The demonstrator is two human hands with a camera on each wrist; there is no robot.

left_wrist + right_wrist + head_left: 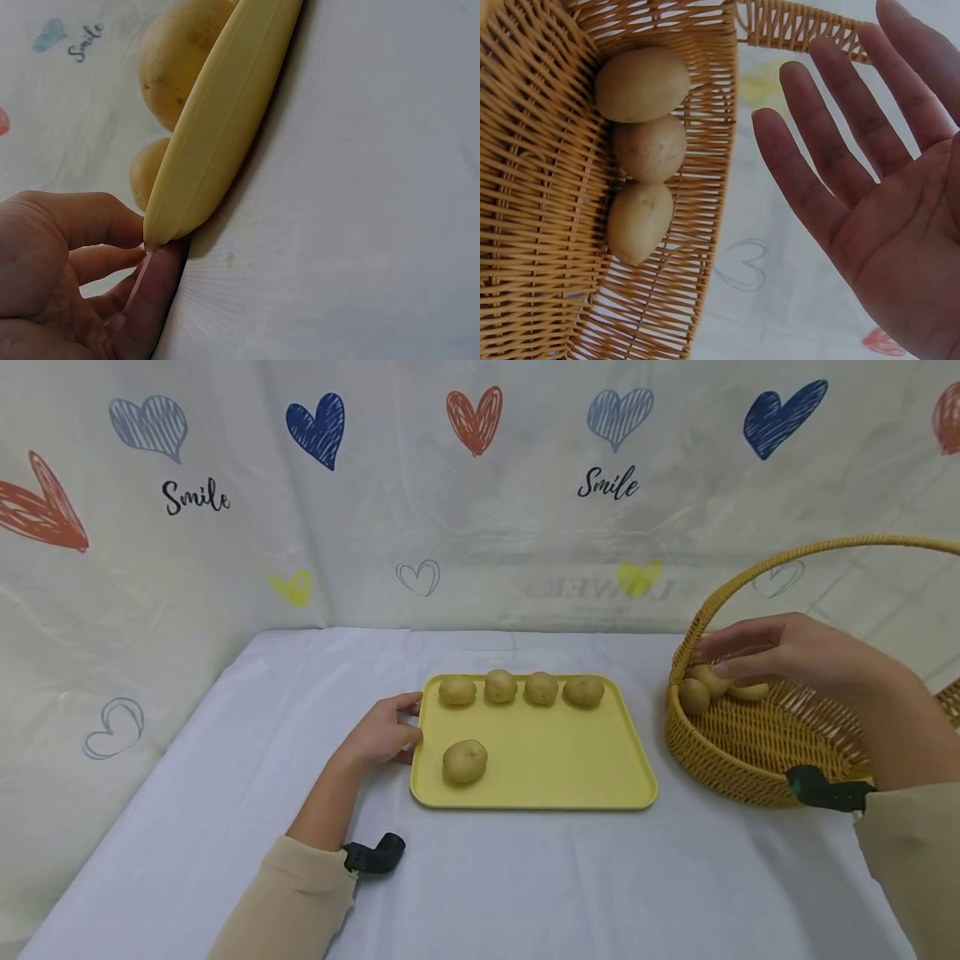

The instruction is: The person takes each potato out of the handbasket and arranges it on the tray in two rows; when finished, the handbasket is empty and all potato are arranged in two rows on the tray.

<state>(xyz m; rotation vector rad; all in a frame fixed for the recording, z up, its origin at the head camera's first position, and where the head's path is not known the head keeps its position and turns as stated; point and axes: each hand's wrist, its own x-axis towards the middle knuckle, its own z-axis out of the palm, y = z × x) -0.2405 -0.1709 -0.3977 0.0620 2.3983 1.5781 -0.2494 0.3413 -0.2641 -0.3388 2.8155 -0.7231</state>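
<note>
My left hand (381, 732) grips the left edge of a yellow tray (555, 752). In the left wrist view, the thumb lies on the tray's rim and a finger reaches under it. A row of several potatoes (541, 689) lines the tray's far side, and a single potato (465, 762) lies near its front left. Over the wicker basket (720, 767) hovers my right hand (813, 656), its fingers extended and holding nothing. Three potatoes (651, 148) sit against the basket's wall, shown in the right wrist view; the hand is apart from them there.
The basket's tall arched handle (720, 597) rises beside my right hand. A white cloth (525, 885) covers the table. Behind it hangs a white curtain (420, 518) printed with hearts and "Smile". A black wrist camera (375, 854) is strapped to my left wrist.
</note>
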